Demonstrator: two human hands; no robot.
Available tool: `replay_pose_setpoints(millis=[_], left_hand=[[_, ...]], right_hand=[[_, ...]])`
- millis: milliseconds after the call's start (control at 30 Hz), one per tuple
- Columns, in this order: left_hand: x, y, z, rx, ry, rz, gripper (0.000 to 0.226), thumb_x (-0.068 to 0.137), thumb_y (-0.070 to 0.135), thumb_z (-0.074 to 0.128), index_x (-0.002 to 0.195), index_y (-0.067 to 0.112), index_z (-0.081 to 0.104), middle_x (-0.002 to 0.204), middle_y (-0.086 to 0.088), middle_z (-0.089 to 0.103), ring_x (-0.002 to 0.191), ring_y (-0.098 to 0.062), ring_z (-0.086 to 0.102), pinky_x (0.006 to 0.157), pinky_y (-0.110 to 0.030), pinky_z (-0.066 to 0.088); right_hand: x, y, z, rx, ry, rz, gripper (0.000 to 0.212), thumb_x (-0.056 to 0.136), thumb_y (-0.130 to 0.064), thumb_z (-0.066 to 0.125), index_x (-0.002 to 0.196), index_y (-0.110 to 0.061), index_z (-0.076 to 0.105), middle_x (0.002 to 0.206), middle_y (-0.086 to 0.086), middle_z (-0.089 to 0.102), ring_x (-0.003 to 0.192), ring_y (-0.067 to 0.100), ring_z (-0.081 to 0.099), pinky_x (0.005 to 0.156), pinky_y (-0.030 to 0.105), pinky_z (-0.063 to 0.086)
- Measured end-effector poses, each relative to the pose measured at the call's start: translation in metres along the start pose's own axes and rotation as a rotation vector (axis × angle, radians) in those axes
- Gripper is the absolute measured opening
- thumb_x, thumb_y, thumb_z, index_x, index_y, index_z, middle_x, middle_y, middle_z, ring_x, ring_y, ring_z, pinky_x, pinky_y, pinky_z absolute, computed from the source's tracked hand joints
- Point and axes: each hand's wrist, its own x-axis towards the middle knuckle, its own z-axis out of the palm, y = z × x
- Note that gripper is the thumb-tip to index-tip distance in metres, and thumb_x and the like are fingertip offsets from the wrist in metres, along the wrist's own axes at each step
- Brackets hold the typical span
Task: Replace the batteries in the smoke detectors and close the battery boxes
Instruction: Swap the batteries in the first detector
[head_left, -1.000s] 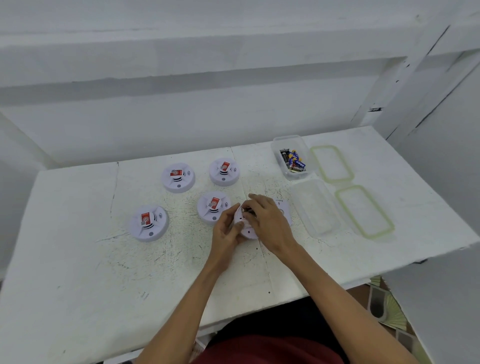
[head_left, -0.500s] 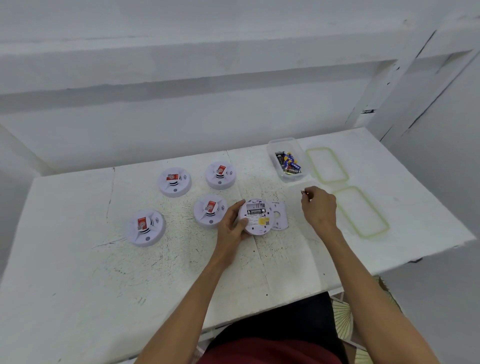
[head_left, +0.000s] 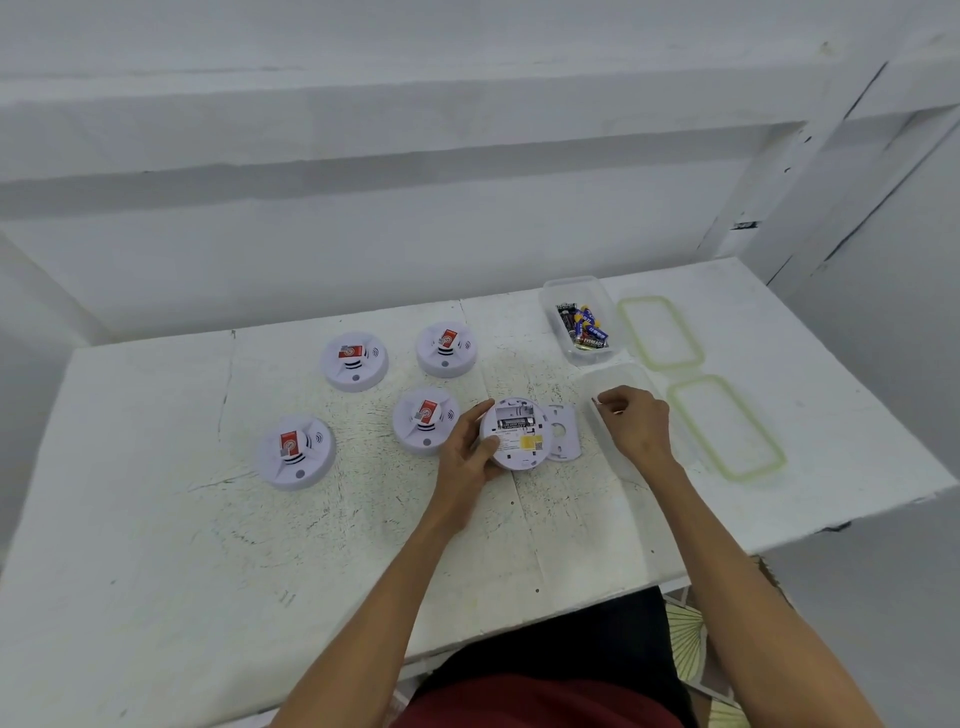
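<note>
On the white table (head_left: 156, 545), item one: upturned smoke detector (head_left: 514, 434), round, white, underside up, battery bay open with one black battery (head_left: 515, 420) seated in it and a bare slot beside that.
- Left hand (head_left: 467, 457): grips the upturned smoke detector by its left rim, fingers curled round the edge, thumb laid on its face.
- Detached cover plate (head_left: 563, 434): flat, touching the detector's right edge.
- Right hand (head_left: 636, 423): right of the detector, beyond the plate, held over an empty clear box (head_left: 618, 374); fingers curled, thumb and forefinger pinching a small object (head_left: 596, 400), too little showing to identify.
- Closed smoke detectors, four, face up, red labels: one (head_left: 426, 420) just left of the detector behind the left hand; one (head_left: 447, 347) behind and left; one (head_left: 354, 359) farther left and behind; one (head_left: 296, 451) farthest left.
- Clear battery box (head_left: 571, 280): behind and right of the detector, holding loose batteries (head_left: 584, 327).
- Lids, two, clear with green seals: one (head_left: 660, 332) right of the battery box, one (head_left: 724, 426) far right of the detector, past the right hand.
</note>
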Motion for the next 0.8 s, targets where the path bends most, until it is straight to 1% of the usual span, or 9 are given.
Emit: replay_pose_setpoints(millis=[100,200,267,333,400,467,600,700,800], left_hand=[[0.001,-0.001,-0.001,0.001,-0.002,-0.004,0.05,0.094,0.021,0.062,0.143,0.024,0.055,0.143,-0.004,0.063,0.13,-0.029,0.062,0.099,-0.063,0.055],[0.001,-0.002,-0.001,-0.004,-0.004,-0.008,0.05,0.094,0.021,0.062,0.144,0.024,0.055,0.143,-0.005,0.062,0.131,-0.03,0.061,0.099,-0.062,0.055],[0.001,-0.002,-0.001,0.004,-0.002,-0.008,0.05,0.095,0.021,0.062,0.144,0.024,0.055,0.144,-0.005,0.062,0.131,-0.03,0.061,0.099,-0.062,0.055],[0.002,-0.003,-0.001,0.0,0.005,-0.003,0.05,0.095,0.021,0.062,0.144,0.025,0.055,0.144,-0.004,0.062,0.131,-0.03,0.061,0.098,-0.062,0.055],[0.002,-0.003,0.0,0.01,0.009,0.001,0.048,0.096,0.021,0.062,0.144,0.026,0.055,0.144,-0.004,0.062,0.131,-0.03,0.061,0.098,-0.062,0.056],[0.002,-0.003,0.001,0.019,0.014,0.003,0.045,0.099,0.018,0.06,0.142,0.027,0.055,0.144,-0.004,0.062,0.13,-0.03,0.062,0.099,-0.061,0.056],[0.001,-0.001,0.002,0.021,0.024,0.01,0.046,0.097,0.02,0.06,0.142,0.026,0.054,0.142,-0.006,0.062,0.127,-0.03,0.064,0.097,-0.058,0.057],[0.001,-0.003,0.001,0.023,0.022,0.009,0.045,0.102,0.014,0.057,0.146,0.024,0.052,0.144,-0.007,0.061,0.127,-0.031,0.064,0.098,-0.058,0.057],[0.001,-0.004,0.0,0.024,0.021,0.009,0.045,0.104,0.009,0.054,0.146,0.024,0.051,0.144,-0.007,0.062,0.126,-0.03,0.064,0.099,-0.058,0.056]], right_hand=[[-0.002,-0.001,-0.001,-0.013,0.011,-0.02,0.017,0.092,-0.011,0.062,0.102,-0.008,0.075,0.101,0.007,0.075,0.092,0.02,0.068,0.082,0.021,0.045],[-0.009,-0.009,-0.001,0.0,0.103,-0.037,0.018,0.095,-0.012,0.056,0.101,-0.009,0.073,0.097,0.004,0.074,0.086,0.02,0.067,0.077,0.024,0.046],[-0.017,-0.02,0.0,-0.018,0.209,-0.111,0.018,0.096,-0.014,0.056,0.101,-0.011,0.072,0.095,0.002,0.072,0.08,0.018,0.063,0.075,0.028,0.047],[-0.026,-0.033,0.001,-0.022,0.251,-0.228,0.015,0.095,-0.014,0.058,0.099,-0.012,0.072,0.089,0.0,0.07,0.076,0.015,0.06,0.073,0.028,0.047],[-0.038,-0.048,0.005,0.03,0.186,-0.278,0.013,0.094,-0.014,0.06,0.097,-0.013,0.072,0.084,-0.003,0.07,0.072,0.011,0.06,0.07,0.023,0.048],[-0.048,-0.057,0.015,0.054,0.083,-0.28,0.013,0.093,-0.016,0.061,0.094,-0.013,0.073,0.081,-0.004,0.071,0.07,0.008,0.063,0.07,0.022,0.052],[-0.059,-0.059,0.035,0.033,-0.052,-0.27,0.016,0.093,-0.018,0.062,0.096,-0.011,0.077,0.087,0.0,0.076,0.074,0.01,0.068,0.076,0.027,0.057],[-0.065,-0.059,0.04,0.033,-0.088,-0.245,0.018,0.093,-0.017,0.061,0.099,-0.011,0.077,0.092,0.002,0.076,0.076,0.011,0.068,0.074,0.02,0.056],[-0.068,-0.064,0.041,0.061,-0.109,-0.204,0.021,0.094,-0.018,0.06,0.103,-0.011,0.076,0.094,0.002,0.076,0.077,0.009,0.068,0.074,0.017,0.055]])
